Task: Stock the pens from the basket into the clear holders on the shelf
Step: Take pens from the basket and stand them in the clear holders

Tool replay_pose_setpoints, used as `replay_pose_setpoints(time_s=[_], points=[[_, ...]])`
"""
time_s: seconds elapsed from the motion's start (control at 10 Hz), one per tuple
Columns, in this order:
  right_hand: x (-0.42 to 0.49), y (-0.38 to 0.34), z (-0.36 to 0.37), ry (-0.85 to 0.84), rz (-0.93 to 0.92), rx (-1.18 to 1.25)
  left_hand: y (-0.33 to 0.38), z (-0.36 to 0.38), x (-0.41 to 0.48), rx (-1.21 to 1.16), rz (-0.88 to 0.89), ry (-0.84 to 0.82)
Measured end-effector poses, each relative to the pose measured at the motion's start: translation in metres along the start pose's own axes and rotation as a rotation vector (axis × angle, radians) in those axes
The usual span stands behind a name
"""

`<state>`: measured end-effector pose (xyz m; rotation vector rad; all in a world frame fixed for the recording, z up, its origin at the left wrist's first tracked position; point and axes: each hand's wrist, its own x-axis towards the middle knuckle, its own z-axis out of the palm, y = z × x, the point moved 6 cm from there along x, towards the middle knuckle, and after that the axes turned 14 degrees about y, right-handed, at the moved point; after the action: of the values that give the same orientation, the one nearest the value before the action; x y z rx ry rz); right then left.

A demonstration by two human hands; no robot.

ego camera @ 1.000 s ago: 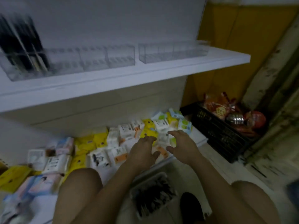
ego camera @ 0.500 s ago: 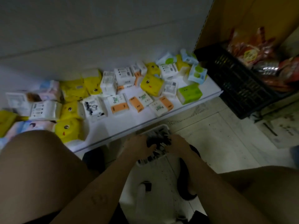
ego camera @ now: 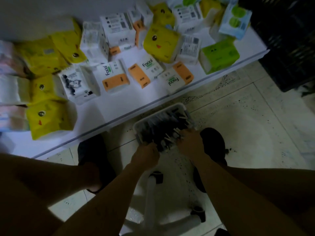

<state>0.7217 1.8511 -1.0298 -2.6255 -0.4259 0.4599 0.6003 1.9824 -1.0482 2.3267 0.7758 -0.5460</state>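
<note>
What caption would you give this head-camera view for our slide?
Left hand and right hand reach into the basket of pens on the floor, beside a low shelf strewn with tissue packs.

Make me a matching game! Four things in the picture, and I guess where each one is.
Things:
1 basket
2 green tissue pack
3 black crate
4 right hand

Places:
A on the white shelf
B among the pens
C on the floor tiles, in front of the shelf
D right of the shelf's end

Pairs: 1-C, 2-A, 3-D, 4-B
</note>
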Motion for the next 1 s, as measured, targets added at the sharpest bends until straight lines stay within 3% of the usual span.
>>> replay_pose_setpoints(time_s=[0.1,0.3,0.4,0.5,0.7,0.8,1.0], points=[[0.000,0.005,0.018,-0.170,0.049,-0.105,0.002,0.014,0.003,0.004,0.025,-0.045],[-0.002,0.001,0.034,-0.210,-0.002,-0.070,0.002,0.021,0.010,0.082,0.061,-0.027],[-0.001,0.001,0.026,-0.340,0.133,-0.156,0.005,0.019,0.010,0.166,0.078,-0.016],[0.000,0.002,0.027,-0.342,0.112,-0.162,0.007,0.016,0.009,0.271,0.095,0.010],[0.001,0.002,0.020,-0.227,0.095,-0.042,0.014,0.016,0.019,0.422,0.153,0.017],[0.001,0.006,0.008,-0.120,0.112,0.021,0.015,0.015,0.025,0.387,0.150,0.004],[-0.004,0.003,-0.001,0.000,0.229,0.145,-0.003,0.008,0.027,0.028,-0.057,0.050]])
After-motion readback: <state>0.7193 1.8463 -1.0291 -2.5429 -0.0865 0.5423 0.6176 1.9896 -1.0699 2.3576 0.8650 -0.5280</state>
